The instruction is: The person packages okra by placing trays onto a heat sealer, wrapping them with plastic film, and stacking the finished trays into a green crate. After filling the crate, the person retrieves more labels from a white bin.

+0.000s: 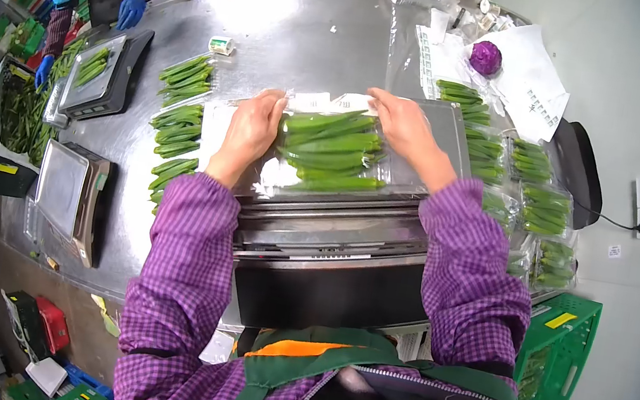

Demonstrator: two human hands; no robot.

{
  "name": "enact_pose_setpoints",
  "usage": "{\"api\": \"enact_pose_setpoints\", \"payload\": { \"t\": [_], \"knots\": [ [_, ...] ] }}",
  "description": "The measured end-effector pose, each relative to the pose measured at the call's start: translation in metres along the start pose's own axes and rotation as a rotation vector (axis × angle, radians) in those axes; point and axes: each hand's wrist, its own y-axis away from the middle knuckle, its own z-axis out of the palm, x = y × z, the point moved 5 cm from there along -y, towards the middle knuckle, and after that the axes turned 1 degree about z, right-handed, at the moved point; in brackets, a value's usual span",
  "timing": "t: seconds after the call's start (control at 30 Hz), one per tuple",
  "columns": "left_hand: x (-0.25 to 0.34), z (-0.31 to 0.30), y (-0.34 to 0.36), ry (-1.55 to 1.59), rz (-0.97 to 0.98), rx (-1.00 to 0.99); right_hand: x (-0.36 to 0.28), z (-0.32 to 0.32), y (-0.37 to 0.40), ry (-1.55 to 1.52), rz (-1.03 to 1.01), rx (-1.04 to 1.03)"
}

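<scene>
In front of me a clear plastic pack of okra (334, 150), the green pods lying side by side, rests on the flat plate of a wrapping machine (330, 239). My left hand (254, 129) is closed on the plastic at the pack's upper left. Opposite it, my right hand (410, 131) pinches the film near the upper right corner. Pale label strips (327, 103) show along the far edge between the hands. Fingertips are partly hidden by the film's glare.
Bundles of okra (178, 127) lie left of the machine; wrapped packs (544, 209) are stacked at right. Two scales (64, 189) stand on the steel table (299, 12). A purple cabbage (485, 58) sits on papers. A co-worker in blue gloves (132, 9) stands far left. A green crate (559, 355) is lower right.
</scene>
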Motion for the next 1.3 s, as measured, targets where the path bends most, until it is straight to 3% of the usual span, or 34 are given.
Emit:
{"api": "enact_pose_setpoints", "payload": {
  "t": [0.07,0.13,0.17,0.23,0.3,0.43,0.5,0.6,0.67,0.83,0.87,0.9,0.93,0.97,1.03,1.07,1.1,1.17,1.3],
  "knots": [
    [0.004,-0.009,0.010,0.104,-0.227,-0.078,-0.005,-0.008,0.008,-0.185,0.115,-0.041],
    [-0.002,-0.001,0.023,0.686,-0.409,-0.170,-0.009,-0.012,0.027,-0.483,0.380,-0.184],
    [0.012,-0.003,0.032,0.982,-0.510,-0.200,-0.009,-0.014,0.034,-0.482,0.380,-0.181],
    [0.016,-0.004,0.049,1.052,-0.573,-0.299,-0.013,-0.001,0.062,-0.932,0.616,-0.407],
    [0.024,-0.009,0.076,1.116,-0.642,-0.402,-0.026,-0.010,0.079,-0.951,0.579,-0.366],
    [0.067,-0.033,0.143,1.212,-0.771,-0.471,-0.061,-0.031,0.149,-1.030,0.718,-0.631],
    [0.077,-0.028,0.185,1.422,-0.831,-0.576,-0.069,-0.026,0.190,-1.094,0.817,-0.714],
    [0.086,-0.018,0.237,1.388,-0.932,-0.662,-0.084,-0.022,0.234,-1.051,0.844,-0.807],
    [0.080,-0.005,0.255,1.355,-1.018,-0.674,-0.075,-0.002,0.252,-1.087,0.853,-0.787],
    [0.080,0.003,0.265,1.367,-1.023,-0.709,-0.070,0.019,0.272,-1.162,0.905,-0.742],
    [0.077,0.005,0.282,1.300,-1.110,-0.700,-0.071,0.020,0.278,-1.163,0.910,-0.742],
    [0.077,0.005,0.295,1.232,-1.199,-0.695,-0.069,0.021,0.287,-0.995,0.933,-0.770],
    [0.076,0.002,0.300,1.068,-1.076,-0.663,-0.069,0.021,0.297,-0.829,0.957,-0.800],
    [0.078,-0.003,0.313,0.968,-1.142,-0.531,-0.071,0.013,0.300,-0.750,0.919,-0.621],
    [0.073,-0.007,0.330,0.817,-1.078,-0.350,-0.066,0.007,0.302,-0.454,0.608,-0.117],
    [0.068,0.000,0.340,0.906,-1.094,-0.185,-0.064,0.005,0.306,-0.446,0.625,0.018],
    [0.068,0.000,0.343,0.979,-1.112,-0.105,-0.063,0.008,0.309,-0.445,0.634,0.012],
    [0.063,-0.005,0.348,0.997,-1.260,0.045,-0.058,0.003,0.312,-0.580,0.623,0.231],
    [0.043,-0.049,0.354,0.949,-1.210,0.211,-0.068,-0.030,0.322,-0.549,0.640,0.231]
  ]
}}
